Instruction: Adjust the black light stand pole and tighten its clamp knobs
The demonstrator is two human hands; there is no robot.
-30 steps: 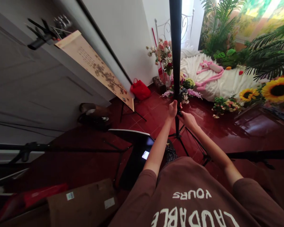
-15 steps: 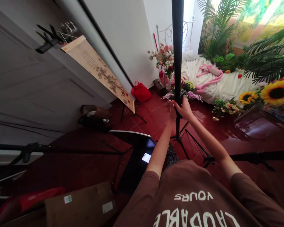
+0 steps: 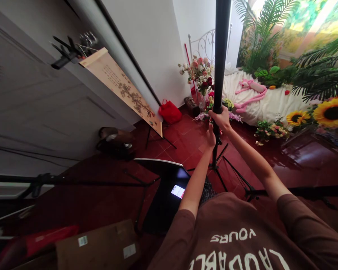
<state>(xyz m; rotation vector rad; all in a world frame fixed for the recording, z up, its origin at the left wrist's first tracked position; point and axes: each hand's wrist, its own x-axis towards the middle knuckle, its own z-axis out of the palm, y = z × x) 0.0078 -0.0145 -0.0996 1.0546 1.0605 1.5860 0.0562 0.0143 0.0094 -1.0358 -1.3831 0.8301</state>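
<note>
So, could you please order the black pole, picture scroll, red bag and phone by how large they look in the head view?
1. Black pole and picture scroll, unranked: the pole looks longer, the scroll wider.
2. Red bag.
3. Phone, partly hidden.

brown T-shirt point(image 3: 233, 212) | short sleeves point(image 3: 295, 215) | white "YOURS" lettering point(image 3: 233, 235) | checked legwear point(image 3: 208, 191)

A person point(image 3: 231, 212) at the black stand point(image 3: 221, 56)
The right grip point(image 3: 222, 118) is around it, the left grip point(image 3: 211, 138) just below — to the left, a lit phone point(image 3: 177, 190) lies on a black surface point(image 3: 159, 217), a red bag point(image 3: 169, 112) on the floor point(image 3: 183, 135).
</note>
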